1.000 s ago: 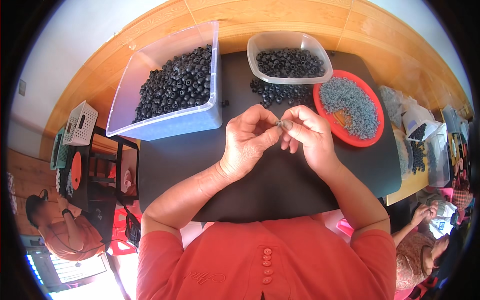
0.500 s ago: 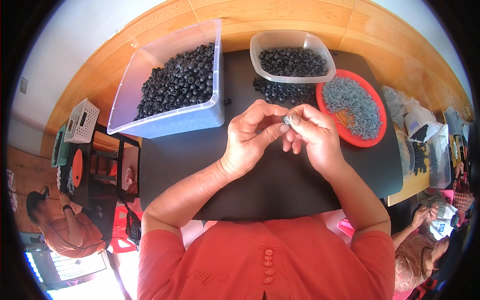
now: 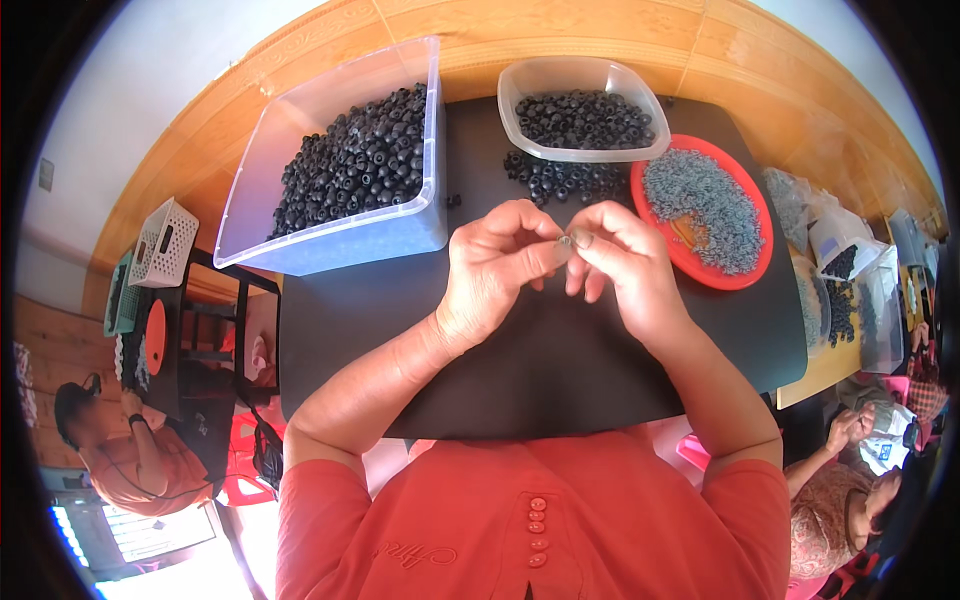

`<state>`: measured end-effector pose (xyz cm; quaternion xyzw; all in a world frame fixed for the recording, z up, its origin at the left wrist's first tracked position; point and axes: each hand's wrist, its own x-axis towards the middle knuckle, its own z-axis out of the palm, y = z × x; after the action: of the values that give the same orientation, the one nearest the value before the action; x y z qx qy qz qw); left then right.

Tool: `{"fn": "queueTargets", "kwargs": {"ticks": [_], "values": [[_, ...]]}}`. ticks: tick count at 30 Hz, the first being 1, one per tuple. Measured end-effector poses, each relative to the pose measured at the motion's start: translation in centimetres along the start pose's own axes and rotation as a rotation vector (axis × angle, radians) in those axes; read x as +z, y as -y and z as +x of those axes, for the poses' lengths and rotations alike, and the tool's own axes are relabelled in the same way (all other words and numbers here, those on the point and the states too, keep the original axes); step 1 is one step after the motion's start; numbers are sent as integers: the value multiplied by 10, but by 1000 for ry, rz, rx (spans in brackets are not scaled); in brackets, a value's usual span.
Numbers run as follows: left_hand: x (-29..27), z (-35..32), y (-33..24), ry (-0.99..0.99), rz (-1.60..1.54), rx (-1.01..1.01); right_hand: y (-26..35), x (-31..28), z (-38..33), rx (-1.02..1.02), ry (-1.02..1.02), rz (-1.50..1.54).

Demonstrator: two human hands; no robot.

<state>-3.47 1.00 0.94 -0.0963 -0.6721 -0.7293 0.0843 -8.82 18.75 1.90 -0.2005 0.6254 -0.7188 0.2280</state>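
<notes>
Above the table (image 3: 540,385), left hand (image 3: 492,268) and right hand (image 3: 632,268) pinch a mostly hidden piece (image 3: 565,240)

1. A tan panelled wall (image 3: 540,38) curves across the top; a pale wall (image 3: 60,120) at the far left bears a small grey plate (image 3: 46,173).
2. A white perforated basket (image 3: 165,248) sits just beside a green basket (image 3: 127,300), with an orange-red oval piece (image 3: 155,337) near both.
3. Below these, 1 person (image 3: 150,470) in an orange top and dark cap wears a dark wristband (image 3: 137,420).
4. A black bag (image 3: 267,455) shows against a red seat (image 3: 240,490), near a glaring window (image 3: 150,535).
5. At the right, clear plastic bags (image 3: 787,208) lie near a translucent tub (image 3: 880,325).
6. Lower right, 1 co-worker (image 3: 828,525) wears a patterned top; another, partly visible (image 3: 930,398), wears checks.
</notes>
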Motion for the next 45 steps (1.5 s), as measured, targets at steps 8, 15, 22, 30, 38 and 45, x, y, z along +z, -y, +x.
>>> {"fn": "queueTargets", "kwargs": {"ticks": [8,15,22,30,38,45], "values": [[-1,7,2,-48,-523,-350,-6,0,0,-573,53,-361],[-2,7,0,-23,-545,-399,-3,0,-1,-596,23,-420],[-1,7,3,-67,-479,-388,-14,-3,5,-639,-39,-507],[5,5,2,-139,-450,-426,-16,-5,4,-707,-40,-668],[3,4,3,-118,-449,-436,-14,-3,4,-715,-5,-642],[3,5,2,-91,-520,-483,-12,-3,4,-753,1,-693]]}}
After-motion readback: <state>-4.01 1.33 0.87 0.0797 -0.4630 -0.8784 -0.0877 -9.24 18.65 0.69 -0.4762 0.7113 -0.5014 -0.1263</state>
